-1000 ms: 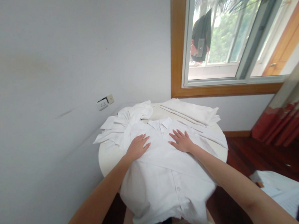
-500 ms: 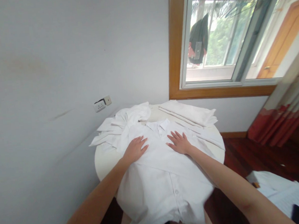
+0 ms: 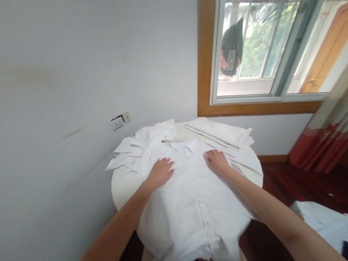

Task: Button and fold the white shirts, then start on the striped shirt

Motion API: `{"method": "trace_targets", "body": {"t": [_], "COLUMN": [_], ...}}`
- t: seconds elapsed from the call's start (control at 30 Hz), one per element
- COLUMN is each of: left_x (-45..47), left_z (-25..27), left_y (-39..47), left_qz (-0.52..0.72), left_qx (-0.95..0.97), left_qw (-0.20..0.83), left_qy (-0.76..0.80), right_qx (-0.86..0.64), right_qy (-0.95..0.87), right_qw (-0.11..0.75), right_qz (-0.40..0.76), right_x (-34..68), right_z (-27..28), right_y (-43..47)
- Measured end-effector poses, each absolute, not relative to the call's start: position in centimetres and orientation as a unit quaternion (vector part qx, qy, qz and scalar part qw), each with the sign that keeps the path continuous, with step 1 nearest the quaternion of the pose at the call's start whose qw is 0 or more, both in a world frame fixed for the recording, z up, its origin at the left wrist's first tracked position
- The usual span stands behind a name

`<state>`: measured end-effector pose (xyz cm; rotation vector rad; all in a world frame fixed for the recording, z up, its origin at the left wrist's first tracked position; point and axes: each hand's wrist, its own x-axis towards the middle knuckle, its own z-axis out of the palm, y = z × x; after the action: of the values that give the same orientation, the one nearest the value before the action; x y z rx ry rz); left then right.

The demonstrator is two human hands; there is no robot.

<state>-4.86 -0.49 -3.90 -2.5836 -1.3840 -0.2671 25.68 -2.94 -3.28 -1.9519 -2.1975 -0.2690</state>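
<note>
A white button-up shirt lies front up across a round white table, collar away from me, its hem hanging over the near edge. My left hand rests flat on the chest of the shirt at left, fingers spread. Near the right shoulder, my right hand lies on the cloth with its fingers slightly bent and closer together. A row of buttons runs down the shirt's middle.
Behind the shirt at left sits a crumpled white garment. A folded white cloth lies at the back right. A wall socket is beyond the table's left side. Papers are at lower right.
My right hand has slid to the right, away from the button line toward the shoulder, and its fingers have drawn closer together. My left hand stays on the shirt almost unmoved.
</note>
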Motion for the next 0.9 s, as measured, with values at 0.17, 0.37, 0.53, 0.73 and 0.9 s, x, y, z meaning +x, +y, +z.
{"method": "trace_targets", "body": {"t": [0.17,0.37,0.53,0.73,0.9], "left_x": [-1.5,4.2,5.6,5.1,5.2], "left_z": [-1.7,-2.1,-5.3,-6.7,-6.5], "left_y": [-0.7,-1.3,-1.0,-0.6,-0.7], "left_qz": [-0.072,-0.095,-0.141,-0.161,-0.169], "left_qx": [-0.870,-0.869,-0.879,-0.880,-0.879], "left_qw": [0.053,0.006,0.022,0.013,0.017], "left_qy": [-0.486,-0.485,-0.455,-0.446,-0.446], "right_qx": [-0.715,-0.709,-0.698,-0.699,-0.721], "right_qy": [-0.675,-0.678,-0.686,-0.680,-0.659], "right_qw": [0.044,-0.011,-0.037,-0.013,-0.015], "right_qz": [-0.177,-0.193,-0.202,-0.220,-0.213], "right_x": [29.3,31.5,32.0,33.4,34.2], "right_z": [-1.7,-1.1,-1.0,-0.8,-0.9], "right_y": [-1.2,-0.4,0.0,-0.7,-1.7]}}
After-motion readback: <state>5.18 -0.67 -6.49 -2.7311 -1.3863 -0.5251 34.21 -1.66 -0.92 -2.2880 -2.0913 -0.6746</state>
